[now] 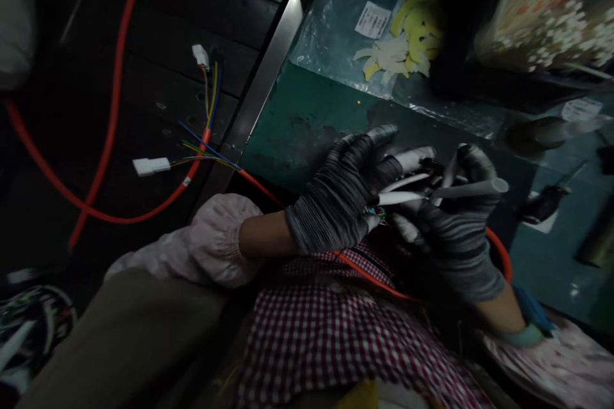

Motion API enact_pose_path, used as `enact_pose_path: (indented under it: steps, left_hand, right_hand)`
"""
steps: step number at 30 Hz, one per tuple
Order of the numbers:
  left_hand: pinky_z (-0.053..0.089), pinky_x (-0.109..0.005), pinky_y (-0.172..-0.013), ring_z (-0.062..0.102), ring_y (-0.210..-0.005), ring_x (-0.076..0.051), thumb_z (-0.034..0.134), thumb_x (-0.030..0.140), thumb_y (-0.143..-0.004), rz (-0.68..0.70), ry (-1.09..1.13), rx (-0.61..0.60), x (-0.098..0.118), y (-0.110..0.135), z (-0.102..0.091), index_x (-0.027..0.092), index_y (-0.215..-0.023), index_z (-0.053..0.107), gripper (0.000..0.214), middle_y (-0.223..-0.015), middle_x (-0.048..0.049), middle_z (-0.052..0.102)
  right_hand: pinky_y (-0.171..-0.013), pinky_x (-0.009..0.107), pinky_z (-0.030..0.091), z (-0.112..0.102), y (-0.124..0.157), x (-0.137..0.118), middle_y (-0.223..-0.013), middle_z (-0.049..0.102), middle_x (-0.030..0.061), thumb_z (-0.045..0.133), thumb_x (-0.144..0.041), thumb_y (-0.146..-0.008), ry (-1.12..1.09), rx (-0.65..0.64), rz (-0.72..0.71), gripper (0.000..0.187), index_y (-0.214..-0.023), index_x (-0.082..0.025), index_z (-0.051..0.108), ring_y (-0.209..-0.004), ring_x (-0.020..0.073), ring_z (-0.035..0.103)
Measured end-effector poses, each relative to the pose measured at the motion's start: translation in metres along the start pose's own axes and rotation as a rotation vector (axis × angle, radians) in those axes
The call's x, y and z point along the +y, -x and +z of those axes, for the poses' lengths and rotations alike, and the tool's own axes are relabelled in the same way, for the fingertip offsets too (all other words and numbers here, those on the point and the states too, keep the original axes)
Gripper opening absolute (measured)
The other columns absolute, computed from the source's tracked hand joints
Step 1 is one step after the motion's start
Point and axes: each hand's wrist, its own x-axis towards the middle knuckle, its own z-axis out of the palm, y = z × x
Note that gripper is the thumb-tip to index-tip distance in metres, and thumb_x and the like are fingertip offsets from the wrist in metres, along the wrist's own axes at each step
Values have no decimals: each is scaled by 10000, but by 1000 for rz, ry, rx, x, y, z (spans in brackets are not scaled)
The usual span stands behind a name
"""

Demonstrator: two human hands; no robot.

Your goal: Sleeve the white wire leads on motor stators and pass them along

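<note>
My left hand (336, 188), in a grey striped glove with white-wrapped fingertips, curls around a bundle of thin wires (375, 210) that mostly hides behind the fingers. A white pointed sleeve (400, 198) juts out between both hands. My right hand (460, 236), gloved alike, is closed on a whitish translucent tube (472, 190) pointing right. The fingers of both hands almost meet, and dark shadow covers what lies between them. An orange cable (367, 273) passes below the hands over the checked cloth on my lap and curves up beside my right wrist.
Left of the bench edge, orange cables (115, 89) end in coloured wires with white connectors (151, 167). On the green mat (288, 121) lies a plastic bag (330, 45) with yellow pieces (417, 29). White pieces (566, 32) fill a bag at upper right; a dark-handled tool (544, 203) lies right.
</note>
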Motion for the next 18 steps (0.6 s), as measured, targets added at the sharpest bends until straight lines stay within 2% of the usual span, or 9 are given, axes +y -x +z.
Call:
enact_pose_path:
  steps: [2,4,6,8,10,12,14,16,18]
  left_hand:
    - [335,-652,-1373,426,-1634,-389,697,248,-895,-17,50,20,-1,-2,0,295,-1568,519,697,-1638,-73,569]
    - [377,-652,-1350,429,-1626,-399,724,271,-888,-39,122,39,-8,-6,-4,264,-1582,506,727,-1662,-124,527]
    - [417,-632,-1331,469,-1595,-394,770,280,-874,-39,210,21,-23,-14,-11,229,-1590,495,769,-1656,-170,514]
    - [489,-592,-1288,551,-1531,-378,817,292,-856,-24,302,-46,-42,-27,-21,202,-1598,486,817,-1626,-187,550]
    - [588,-536,-1195,656,-1427,-352,851,322,-859,-27,367,-162,-61,-40,-34,201,-1620,467,861,-1585,-174,620]
    - [662,-488,-1072,746,-1288,-328,886,346,-857,-55,354,-262,-72,-50,-44,204,-1621,477,878,-1506,-156,705]
    - [687,-484,-995,784,-1183,-323,949,348,-810,-88,183,-224,-70,-51,-50,197,-1583,529,892,-1410,-152,766]
    - [682,-516,-984,775,-1175,-341,994,328,-769,-75,-134,-38,-60,-44,-51,200,-1525,599,863,-1370,-158,780]
    - [674,-505,-995,775,-1183,-317,893,234,-885,94,-389,-1,-45,-35,-51,247,-1412,700,561,-1338,-102,802]
  right_hand:
    - [-1308,779,391,2,-7,-13,-1814,304,26,790,-181,-975,-93,114,96,757,-1622,-475,529,-1633,484,396]
    - [-1264,735,479,1,-22,-19,-1734,442,93,749,-206,-1011,-196,83,146,787,-1691,-440,430,-1577,442,490]
    - [-1273,697,481,-2,-41,-17,-1699,481,85,733,-231,-1019,-213,-31,67,627,-1599,-408,572,-1539,421,527]
    - [-1290,658,464,-7,-61,-7,-1687,477,60,714,-260,-1025,-164,-142,-67,377,-1384,-365,758,-1502,401,545]
    - [-1268,629,479,-11,-79,7,-1627,516,79,671,-301,-1050,-138,-202,-162,259,-1264,-324,814,-1446,375,565]
    - [-1227,608,503,-11,-92,19,-1466,620,108,621,-359,-1082,-137,-243,-226,249,-1218,-292,820,-1342,342,602]
    - [-1164,569,543,-4,-98,28,-1301,683,111,590,-397,-1104,-136,-222,-253,272,-1188,-271,816,-1208,303,638]
    - [-1095,513,582,10,-96,33,-1294,687,111,583,-399,-1112,-155,-112,-246,269,-1196,-268,802,-1148,274,657]
    - [-1065,463,600,24,-91,35,-1407,655,112,578,-377,-1116,-195,14,-224,247,-1213,-280,784,-1207,263,667]
